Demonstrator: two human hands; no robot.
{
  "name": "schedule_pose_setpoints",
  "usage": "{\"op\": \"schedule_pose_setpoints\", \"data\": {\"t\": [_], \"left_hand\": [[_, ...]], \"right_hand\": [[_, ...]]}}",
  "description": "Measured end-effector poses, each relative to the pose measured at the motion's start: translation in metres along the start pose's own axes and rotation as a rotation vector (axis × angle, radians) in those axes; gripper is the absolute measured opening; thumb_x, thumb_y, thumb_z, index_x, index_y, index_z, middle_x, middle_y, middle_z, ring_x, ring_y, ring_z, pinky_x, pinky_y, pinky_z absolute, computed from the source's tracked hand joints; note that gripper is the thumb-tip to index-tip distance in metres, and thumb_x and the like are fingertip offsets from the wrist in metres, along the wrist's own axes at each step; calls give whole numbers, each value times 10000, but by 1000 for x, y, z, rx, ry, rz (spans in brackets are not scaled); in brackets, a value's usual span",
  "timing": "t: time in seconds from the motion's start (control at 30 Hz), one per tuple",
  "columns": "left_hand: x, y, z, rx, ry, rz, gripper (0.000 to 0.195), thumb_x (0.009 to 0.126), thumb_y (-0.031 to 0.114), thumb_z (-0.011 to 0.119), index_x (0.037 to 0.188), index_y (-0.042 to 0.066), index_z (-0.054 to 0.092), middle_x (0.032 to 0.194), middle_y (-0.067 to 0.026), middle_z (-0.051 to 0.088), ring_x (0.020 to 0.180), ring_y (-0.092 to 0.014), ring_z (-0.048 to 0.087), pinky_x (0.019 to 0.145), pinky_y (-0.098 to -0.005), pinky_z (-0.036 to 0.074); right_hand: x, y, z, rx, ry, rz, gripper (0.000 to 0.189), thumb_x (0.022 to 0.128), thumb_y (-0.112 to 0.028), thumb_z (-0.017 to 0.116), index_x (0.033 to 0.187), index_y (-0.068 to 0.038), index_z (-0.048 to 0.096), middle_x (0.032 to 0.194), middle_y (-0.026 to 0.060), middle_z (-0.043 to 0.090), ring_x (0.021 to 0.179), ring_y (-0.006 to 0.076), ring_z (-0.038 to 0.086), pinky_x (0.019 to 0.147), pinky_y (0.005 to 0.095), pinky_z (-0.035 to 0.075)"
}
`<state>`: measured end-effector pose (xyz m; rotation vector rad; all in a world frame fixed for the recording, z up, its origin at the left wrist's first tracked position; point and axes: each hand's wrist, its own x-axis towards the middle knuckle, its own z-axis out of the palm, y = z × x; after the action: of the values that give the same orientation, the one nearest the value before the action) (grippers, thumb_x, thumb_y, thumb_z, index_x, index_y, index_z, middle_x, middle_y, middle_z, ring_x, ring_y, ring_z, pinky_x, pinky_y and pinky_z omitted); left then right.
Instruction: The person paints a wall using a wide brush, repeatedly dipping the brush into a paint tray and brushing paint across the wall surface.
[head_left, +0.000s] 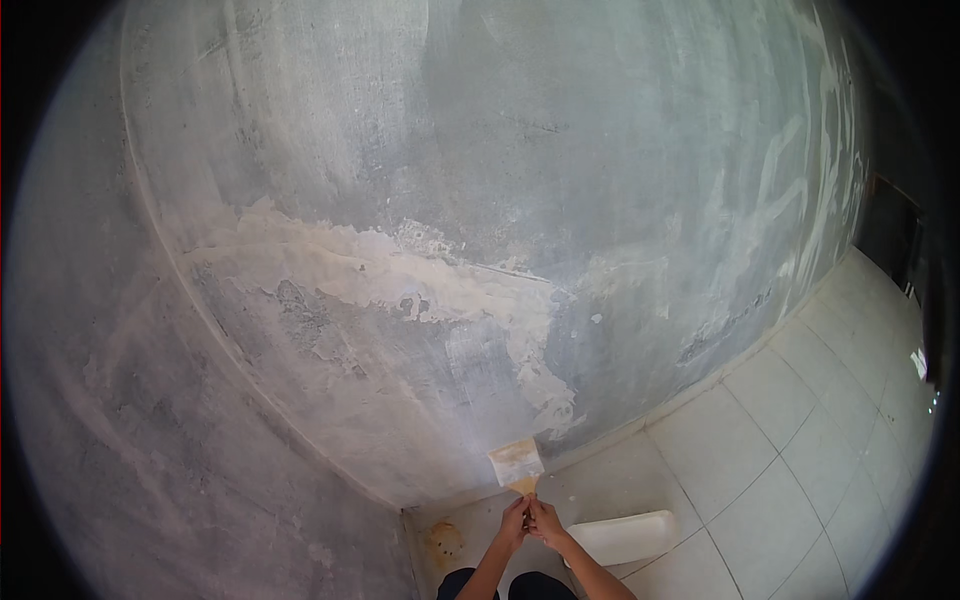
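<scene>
Both of my hands meet on the handle of a wide putty knife (517, 465), its blade pointing away from me and smeared with whitish and tan material. My left hand (514, 520) grips the handle from the left, and my right hand (546, 523) closes around it from the right. The blade is just in front of the foot of a grey plastered wall (615, 187); whether it touches the wall cannot be told. Above the blade, a rough, pale band of filler (442, 289) runs across the wall and bends down towards the floor.
A long white tray-like piece (622, 538) lies on the tiled floor (757, 480) to my right. A stained round floor drain (445, 541) is in the corner at left. Another grey wall (187, 465) stands on the left. My dark-clad knees show at the bottom edge.
</scene>
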<state>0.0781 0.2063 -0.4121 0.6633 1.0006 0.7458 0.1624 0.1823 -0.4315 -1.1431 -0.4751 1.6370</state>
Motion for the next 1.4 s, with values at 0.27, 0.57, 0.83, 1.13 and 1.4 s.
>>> {"op": "schedule_pose_setpoints", "data": {"t": [0.27,0.57,0.83,1.13,1.4], "left_hand": [[4,-17,-4,-152,-59,-224,225,801,287,381,780,86,481,568,-6,420,465,-116,407,441,-277,364],[-65,124,42,-45,198,270,159,703,156,464,581,56,480,459,-4,419,357,-93,393,300,-238,300],[-142,198,94,19,43,658,209,741,143,421,728,-29,538,585,-50,505,461,-78,440,400,-196,350],[-120,112,15,298,-37,270,380,791,347,386,913,15,524,907,-70,538,763,-133,511,678,-252,385],[-53,-1,-98,656,162,-94,416,756,338,422,1011,15,474,954,-108,530,866,-194,510,740,-294,375]], "right_hand": [[-10,-9,4,-129,44,137,228,796,-237,366,656,-65,415,496,-16,351,347,49,279,285,190,176],[-57,-121,109,-47,-150,-127,124,760,-114,323,655,-59,362,491,-7,334,336,58,290,268,204,171],[-129,-189,154,26,-343,-403,183,809,-176,323,664,-69,355,476,-29,313,319,39,255,268,200,157],[-103,-83,75,7,-245,-230,235,809,-300,396,696,-95,372,492,-33,309,323,32,237,280,172,176],[6,40,-3,-66,126,110,188,775,-218,432,671,-69,381,494,0,360,326,52,275,278,192,200]]}}
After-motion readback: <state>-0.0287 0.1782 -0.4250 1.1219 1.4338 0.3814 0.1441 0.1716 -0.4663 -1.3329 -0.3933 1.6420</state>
